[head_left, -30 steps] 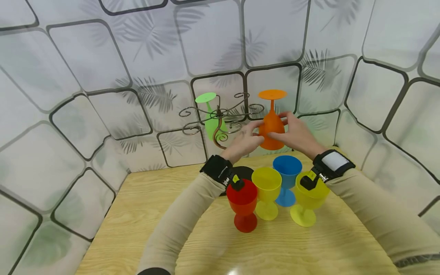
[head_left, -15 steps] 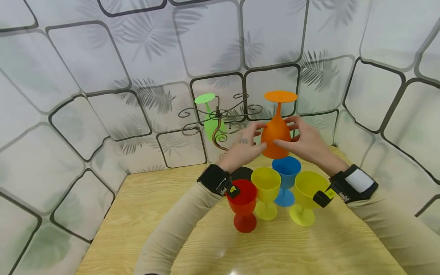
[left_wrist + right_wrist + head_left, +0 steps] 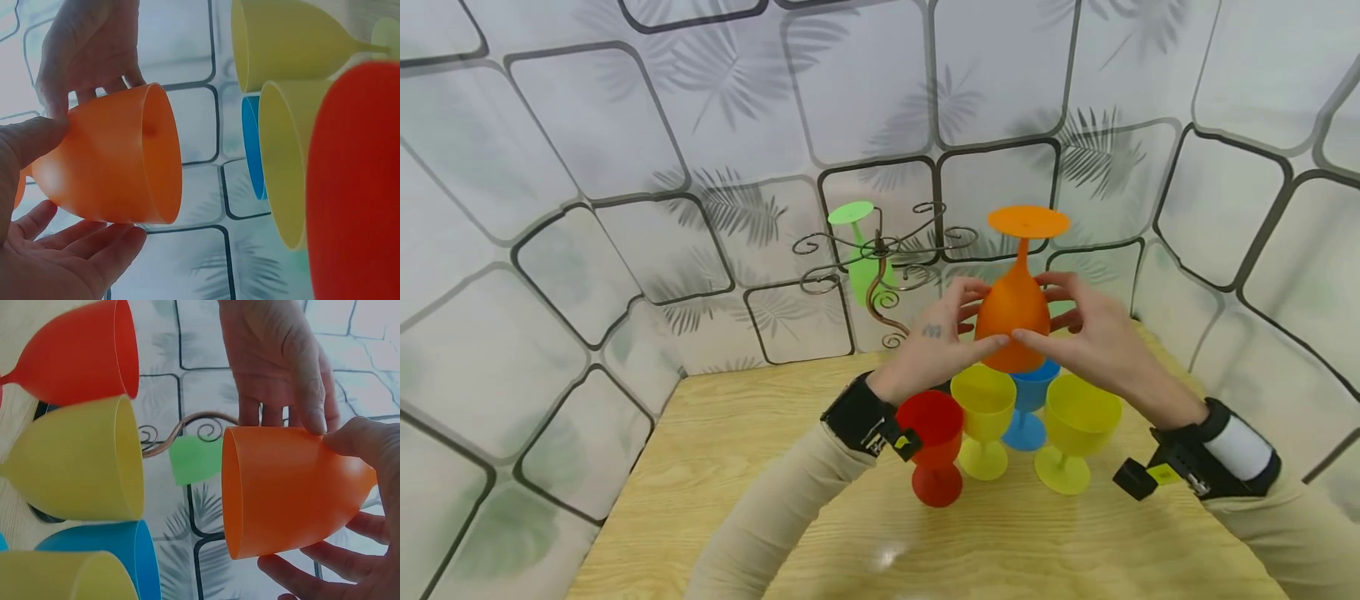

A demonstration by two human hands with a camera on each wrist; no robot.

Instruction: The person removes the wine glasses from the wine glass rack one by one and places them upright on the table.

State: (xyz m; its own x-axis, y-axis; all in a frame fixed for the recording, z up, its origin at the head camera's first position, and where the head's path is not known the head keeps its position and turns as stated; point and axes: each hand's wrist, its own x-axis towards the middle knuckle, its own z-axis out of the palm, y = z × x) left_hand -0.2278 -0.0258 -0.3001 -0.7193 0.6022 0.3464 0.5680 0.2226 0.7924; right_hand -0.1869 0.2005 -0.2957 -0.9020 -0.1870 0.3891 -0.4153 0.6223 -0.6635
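Note:
Both hands hold an orange plastic goblet (image 3: 1015, 312) upside down, its round foot on top and its rim facing the table. My left hand (image 3: 938, 343) grips the bowl from the left, and my right hand (image 3: 1101, 343) grips it from the right. Their thumbs lie on the near side of the bowl. To the left stands a curled metal goblet rack (image 3: 880, 247), with a light green goblet (image 3: 867, 271) hanging upside down on it. In the left wrist view, the orange bowl (image 3: 106, 162) lies between the fingers of the two hands.
Upright on the wooden table (image 3: 737, 450) stand a red goblet (image 3: 936, 450), two yellow goblets, one nearer the middle (image 3: 983, 412) and one at right (image 3: 1078, 421), and a blue goblet (image 3: 1024, 429), partly hidden. Patterned cloth walls (image 3: 625, 125) surround the table.
Both hands have brought the orange goblet away from the rack's right side, to the right, downward and nearer to me. The green goblet and the standing goblets have stayed in place.

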